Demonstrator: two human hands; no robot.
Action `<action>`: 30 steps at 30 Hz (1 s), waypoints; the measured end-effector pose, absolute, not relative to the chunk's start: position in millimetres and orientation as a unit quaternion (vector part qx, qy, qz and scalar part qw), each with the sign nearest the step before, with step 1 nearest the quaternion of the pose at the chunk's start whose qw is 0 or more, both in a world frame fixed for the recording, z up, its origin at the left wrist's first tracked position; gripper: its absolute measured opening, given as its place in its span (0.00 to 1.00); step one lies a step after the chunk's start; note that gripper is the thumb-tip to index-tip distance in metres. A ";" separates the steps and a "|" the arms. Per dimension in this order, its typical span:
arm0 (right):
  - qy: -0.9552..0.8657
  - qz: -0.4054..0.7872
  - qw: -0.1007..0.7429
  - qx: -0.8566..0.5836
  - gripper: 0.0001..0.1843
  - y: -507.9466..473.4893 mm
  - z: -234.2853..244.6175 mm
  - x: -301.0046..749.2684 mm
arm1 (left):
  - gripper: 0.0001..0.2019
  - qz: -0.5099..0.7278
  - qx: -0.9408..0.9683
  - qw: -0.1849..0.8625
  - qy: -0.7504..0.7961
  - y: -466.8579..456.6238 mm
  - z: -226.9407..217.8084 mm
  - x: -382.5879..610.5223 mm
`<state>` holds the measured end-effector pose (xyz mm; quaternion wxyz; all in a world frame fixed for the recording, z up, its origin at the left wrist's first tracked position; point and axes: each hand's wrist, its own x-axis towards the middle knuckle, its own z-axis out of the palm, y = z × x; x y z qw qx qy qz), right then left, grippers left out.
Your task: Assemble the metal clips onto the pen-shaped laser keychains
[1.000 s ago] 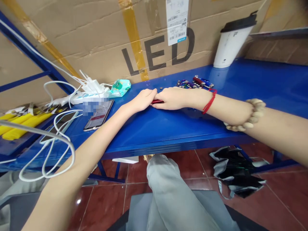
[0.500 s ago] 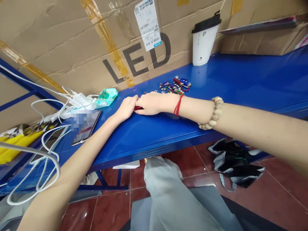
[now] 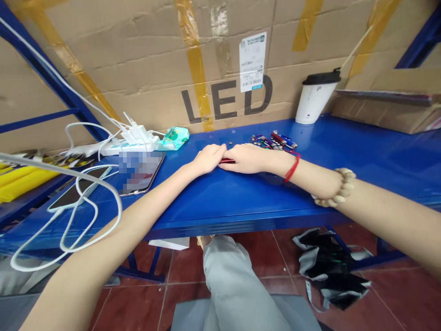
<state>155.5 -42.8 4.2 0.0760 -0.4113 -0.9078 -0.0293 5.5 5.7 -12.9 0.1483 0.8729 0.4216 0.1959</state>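
Note:
Both my hands meet on the blue shelf [image 3: 241, 202]. My left hand [image 3: 208, 157] and my right hand [image 3: 246, 158] are closed around a small red cylinder [image 3: 227, 160], of which only a short middle stretch shows between the fingers. A red string and a bead bracelet circle my right wrist and forearm. Just behind my right hand lies a pile of small red and blue keychain lights [image 3: 274, 140].
A white cup with a black lid [image 3: 315, 99] stands at the back right against a cardboard box marked LED [image 3: 223, 99]. To the left are a wipes packet [image 3: 175, 137], a power strip with chargers [image 3: 127, 140], two phones [image 3: 139, 172] and white cables [image 3: 69, 230]. A black bag [image 3: 330, 266] lies on the floor.
The hands stay together on the red cylinder. Only the camera has shifted, swinging left and then back.

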 end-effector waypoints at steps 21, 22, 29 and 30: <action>-0.907 -0.030 0.053 -0.417 0.21 -44.1 6.7 150.9 | 0.23 0.194 0.881 0.132 0.410 3.0 -10.7 0.7; -0.906 -0.033 0.054 -0.419 0.21 -44.4 6.7 150.9 | 0.23 0.196 0.881 0.131 0.410 3.5 -10.9 0.6; -0.905 -0.036 0.054 -0.421 0.21 -42.3 4.6 151.7 | 0.25 0.179 0.884 0.146 0.407 6.2 -11.5 0.5; -0.905 -0.036 0.054 -0.420 0.21 -41.4 4.1 152.0 | 0.25 0.179 0.883 0.147 0.408 6.2 -11.3 0.6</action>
